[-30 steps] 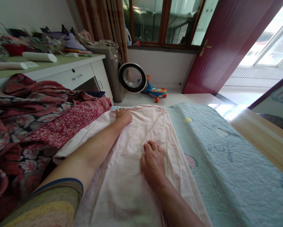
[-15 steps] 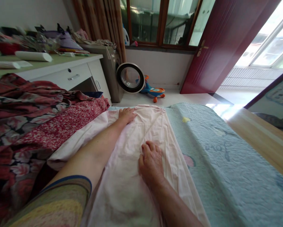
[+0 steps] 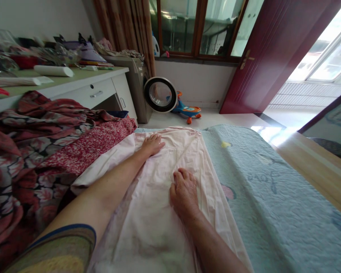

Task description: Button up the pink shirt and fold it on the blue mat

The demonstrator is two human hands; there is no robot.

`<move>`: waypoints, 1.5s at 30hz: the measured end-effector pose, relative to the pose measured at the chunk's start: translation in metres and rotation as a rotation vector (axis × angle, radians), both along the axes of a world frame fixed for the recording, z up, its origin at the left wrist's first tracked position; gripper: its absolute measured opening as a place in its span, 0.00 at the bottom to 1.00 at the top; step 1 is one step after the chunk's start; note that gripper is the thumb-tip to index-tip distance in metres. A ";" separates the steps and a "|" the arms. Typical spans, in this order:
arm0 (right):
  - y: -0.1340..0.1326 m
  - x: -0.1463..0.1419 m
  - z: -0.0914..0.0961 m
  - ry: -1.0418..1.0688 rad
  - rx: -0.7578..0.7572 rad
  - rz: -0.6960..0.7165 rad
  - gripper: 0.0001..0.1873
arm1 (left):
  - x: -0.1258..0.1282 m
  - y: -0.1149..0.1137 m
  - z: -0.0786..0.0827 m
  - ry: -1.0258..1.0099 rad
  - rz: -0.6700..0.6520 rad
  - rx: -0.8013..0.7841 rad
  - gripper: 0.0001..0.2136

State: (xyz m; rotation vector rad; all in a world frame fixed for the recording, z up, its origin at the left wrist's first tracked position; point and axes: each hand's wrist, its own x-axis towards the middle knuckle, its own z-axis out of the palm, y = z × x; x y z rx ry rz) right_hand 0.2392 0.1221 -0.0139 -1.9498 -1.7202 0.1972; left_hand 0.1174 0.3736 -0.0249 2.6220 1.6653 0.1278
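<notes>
Quilt (image 3: 272,197), one: pale blue, stitched, covering the bed in front of me. It has a yellow patch, a pink patch and some sewn lettering too faint for me to read.

Red fabrics (image 3: 30,151), two, heaped at my left. One has large flowers, the other a fine red-and-white sprig. The sprigged one overlaps the left edge of the pink cloth.

Pink cloth (image 3: 156,227), one: very pale pink, thin and lightly creased, with seam lines across its far end. It lies flat and lengthwise on the quilt, running from under my arms to the bed's far edge.

Door (image 3: 272,49), one: dark red, standing open, with a metal handle.

Desk (image 3: 82,89), one: white, with a green top crowded with clutter and one drawer pull showing. No label on it is legible.

Washing machine (image 3: 137,83), one: grey, its round door swung open. I can read no brand.

Toy car (image 3: 189,110), one: blue and orange, on the floor.

My right hand (image 3: 184,191): palm down at mid-cloth, fingers together, grasping nothing.

My left hand (image 3: 152,145): flat on the far end of the cloth, fingers spread, gripping nothing.
</notes>
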 end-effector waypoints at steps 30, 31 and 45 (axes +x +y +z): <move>-0.009 -0.002 0.013 -0.149 -0.063 0.031 0.14 | -0.130 -0.260 0.022 0.203 -0.214 0.159 0.18; -0.010 -0.002 0.013 -0.158 -0.069 0.029 0.14 | -0.135 -0.271 0.022 0.202 -0.216 0.146 0.18; -0.009 -0.002 0.013 -0.259 -0.167 0.113 0.18 | -0.193 -0.357 0.031 0.247 -0.003 0.110 0.20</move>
